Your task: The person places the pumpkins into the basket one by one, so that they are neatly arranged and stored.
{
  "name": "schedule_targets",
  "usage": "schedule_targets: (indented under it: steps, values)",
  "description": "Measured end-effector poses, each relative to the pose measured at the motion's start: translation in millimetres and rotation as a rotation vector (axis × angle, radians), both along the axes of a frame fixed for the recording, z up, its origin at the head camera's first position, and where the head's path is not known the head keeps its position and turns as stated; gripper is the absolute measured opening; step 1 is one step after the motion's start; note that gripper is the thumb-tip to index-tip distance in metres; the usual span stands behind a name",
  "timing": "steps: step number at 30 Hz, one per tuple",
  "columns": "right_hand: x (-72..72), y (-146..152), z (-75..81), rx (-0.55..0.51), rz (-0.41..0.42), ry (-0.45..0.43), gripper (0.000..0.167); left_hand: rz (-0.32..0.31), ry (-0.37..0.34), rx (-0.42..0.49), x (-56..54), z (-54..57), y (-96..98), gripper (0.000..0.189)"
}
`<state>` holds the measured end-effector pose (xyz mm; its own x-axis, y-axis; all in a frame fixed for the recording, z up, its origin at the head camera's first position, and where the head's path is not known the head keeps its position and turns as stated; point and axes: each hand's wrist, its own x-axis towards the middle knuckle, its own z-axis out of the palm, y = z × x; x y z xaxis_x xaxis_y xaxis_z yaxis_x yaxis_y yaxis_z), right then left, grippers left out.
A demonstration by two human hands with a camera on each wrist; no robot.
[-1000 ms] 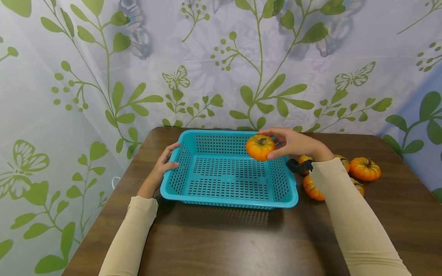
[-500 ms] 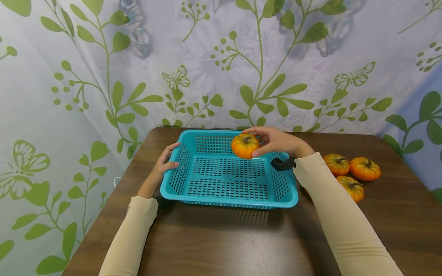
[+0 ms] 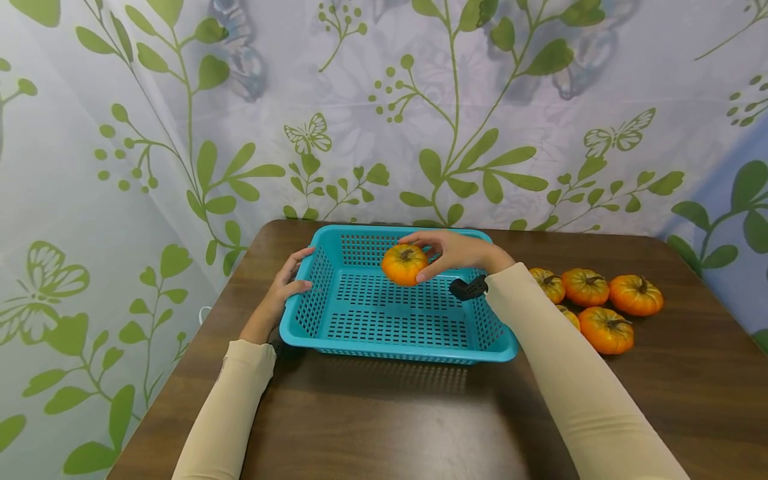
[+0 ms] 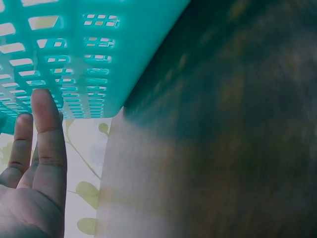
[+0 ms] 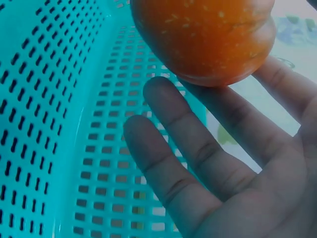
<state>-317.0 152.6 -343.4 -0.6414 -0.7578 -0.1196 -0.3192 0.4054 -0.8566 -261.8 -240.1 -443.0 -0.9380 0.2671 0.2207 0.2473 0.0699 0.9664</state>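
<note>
Five pumpkins [image 3: 587, 288] sit on the table [image 3: 384, 427] to your right, partly behind your sleeve [image 3: 576, 380]. Your left hand [image 3: 279, 290] rests, fingers fairly straight, against the left end of the basket [image 3: 396, 350]; pushing there could slide it. Farther in, your right hand [image 3: 453, 255] pinches one orange pumpkin [image 3: 403, 265] above the basket's floor. Two fingers [image 5: 153, 144] stand clear of it, so a loosened pinch could drop it.

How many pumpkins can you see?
6: one in the right hand over the basket; on the table, three in back, two in front. The right sleeve may hide more.
</note>
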Motion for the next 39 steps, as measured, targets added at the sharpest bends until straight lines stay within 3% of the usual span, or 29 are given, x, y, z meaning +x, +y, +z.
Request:
schedule_targets:
  steps: [11, 22, 31, 39]
  values:
    - [-6.7, -28.2, -7.2, 0.094, 0.018, 0.003, 0.08, 0.001, 0.002, -0.007, -1.9, -1.9, -1.3, 0.077]
    - [-13.4, -47.0, -21.4, 0.191, -0.032, -0.032, 0.08, -0.017, 0.03, 0.002, -1.5, -2.3, -1.4, 0.076]
    - [-19.3, -61.2, -37.4, 0.207, -0.054, -0.071, 0.079, -0.014, 0.024, 0.009, -3.0, -3.6, -1.3, 0.077]
    - [-18.2, -76.2, -47.1, 0.275, -0.074, 0.003, 0.079, -0.018, 0.009, 0.008, -3.5, -3.3, -2.2, 0.077]
